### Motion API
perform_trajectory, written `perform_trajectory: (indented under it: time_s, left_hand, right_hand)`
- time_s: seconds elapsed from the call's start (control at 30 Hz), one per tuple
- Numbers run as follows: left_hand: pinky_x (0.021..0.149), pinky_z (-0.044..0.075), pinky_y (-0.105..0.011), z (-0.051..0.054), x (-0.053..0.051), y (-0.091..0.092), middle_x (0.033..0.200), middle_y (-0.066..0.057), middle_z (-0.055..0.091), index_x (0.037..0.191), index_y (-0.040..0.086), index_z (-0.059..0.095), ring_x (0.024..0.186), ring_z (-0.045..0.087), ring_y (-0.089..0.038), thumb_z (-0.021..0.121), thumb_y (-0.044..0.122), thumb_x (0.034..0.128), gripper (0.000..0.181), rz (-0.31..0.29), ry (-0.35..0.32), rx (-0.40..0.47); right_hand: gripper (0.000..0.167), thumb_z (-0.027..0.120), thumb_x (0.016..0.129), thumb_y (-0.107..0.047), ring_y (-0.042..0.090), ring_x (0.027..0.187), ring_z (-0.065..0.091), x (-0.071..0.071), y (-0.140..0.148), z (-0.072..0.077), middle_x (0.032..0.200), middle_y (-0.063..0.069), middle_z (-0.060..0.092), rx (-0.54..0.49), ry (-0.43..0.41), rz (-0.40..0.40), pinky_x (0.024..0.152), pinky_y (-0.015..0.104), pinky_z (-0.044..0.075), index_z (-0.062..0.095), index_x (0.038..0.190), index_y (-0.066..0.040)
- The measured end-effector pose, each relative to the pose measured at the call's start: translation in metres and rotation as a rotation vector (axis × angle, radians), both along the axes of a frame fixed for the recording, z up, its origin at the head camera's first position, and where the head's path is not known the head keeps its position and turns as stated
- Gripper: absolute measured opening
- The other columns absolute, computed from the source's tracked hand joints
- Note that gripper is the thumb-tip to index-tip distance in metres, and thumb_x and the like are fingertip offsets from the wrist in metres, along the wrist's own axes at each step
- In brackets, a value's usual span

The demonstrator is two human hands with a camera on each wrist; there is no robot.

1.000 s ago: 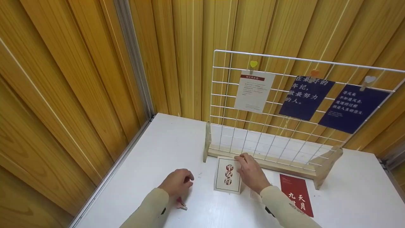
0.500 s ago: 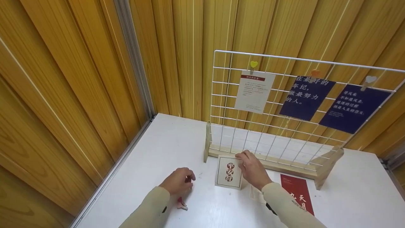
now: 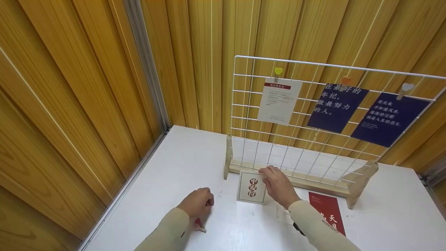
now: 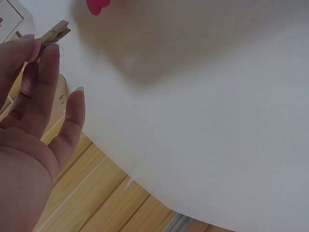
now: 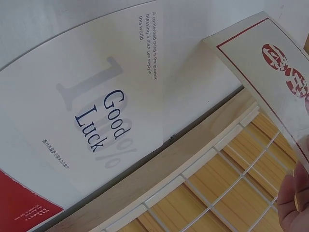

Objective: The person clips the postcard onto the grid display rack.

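Observation:
A cream card with red round characters and a thin border is tilted up off the table in front of the rack. Its upper right corner is pinched by my right hand, whose fingertips show at the edge of the right wrist view. To the left, my left hand is held just over the table. In the left wrist view its thumb and fingers pinch a small wooden clothespin, which the head view hides. Below that hand lies a clip with a red heart.
A white wire grid rack on wooden feet stands behind. Clipped to it are a white card and two navy cards, one in the middle. A red card and a white "Good Luck" card lie on the table.
My right hand has raised the cream card's lower edge slightly away from me and off the table. The left hand's fingers have drawn closer together, while the hand has barely moved.

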State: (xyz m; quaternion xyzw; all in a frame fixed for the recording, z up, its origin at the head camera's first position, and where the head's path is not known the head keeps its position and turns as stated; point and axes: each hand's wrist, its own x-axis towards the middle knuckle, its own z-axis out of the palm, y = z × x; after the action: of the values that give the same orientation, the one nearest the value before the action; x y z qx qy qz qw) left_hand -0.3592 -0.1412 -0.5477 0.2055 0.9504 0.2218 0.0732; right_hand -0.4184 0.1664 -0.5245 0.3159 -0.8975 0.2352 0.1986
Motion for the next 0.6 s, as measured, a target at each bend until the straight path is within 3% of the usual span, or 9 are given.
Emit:
perform_trajectory:
  time_s: [0.07, 0.43, 0.6]
  left_hand:
    - [0.070, 0.051, -0.024, -0.001, 0.000, -0.001, 0.082, 0.007, 0.055, 0.086, 0.009, 0.074, 0.075, 0.054, -0.007, 0.073, 0.003, 0.0858, 0.006, -0.015, 0.017, -0.002]
    - [0.073, 0.051, -0.026, -0.005, -0.002, 0.002, 0.082, 0.009, 0.055, 0.087, 0.012, 0.073, 0.076, 0.055, -0.007, 0.075, 0.007, 0.0858, 0.006, 0.018, -0.036, -0.030]
    - [0.073, 0.052, -0.028, -0.006, -0.001, 0.003, 0.082, 0.009, 0.055, 0.087, 0.012, 0.073, 0.076, 0.055, -0.007, 0.075, 0.005, 0.0857, 0.007, 0.032, -0.051, -0.016]
  right_hand:
    - [0.034, 0.074, 0.083, 0.008, 0.020, 0.091, 0.063, -0.001, 0.000, 0.002, 0.097, 0.002, 0.064, -0.007, -0.006, 0.013, 0.083, 0.039, 0.054, 0.064, 0.112, -0.007]
    - [0.022, 0.075, 0.084, 0.003, 0.015, 0.087, 0.067, -0.007, -0.003, 0.022, 0.093, -0.001, 0.068, 0.027, -0.175, 0.049, 0.077, 0.034, 0.056, 0.066, 0.100, -0.010]
    - [0.020, 0.075, 0.084, 0.002, 0.013, 0.085, 0.066, -0.011, -0.002, 0.027, 0.091, -0.002, 0.067, 0.035, -0.198, 0.068, 0.076, 0.033, 0.056, 0.066, 0.098, -0.010]
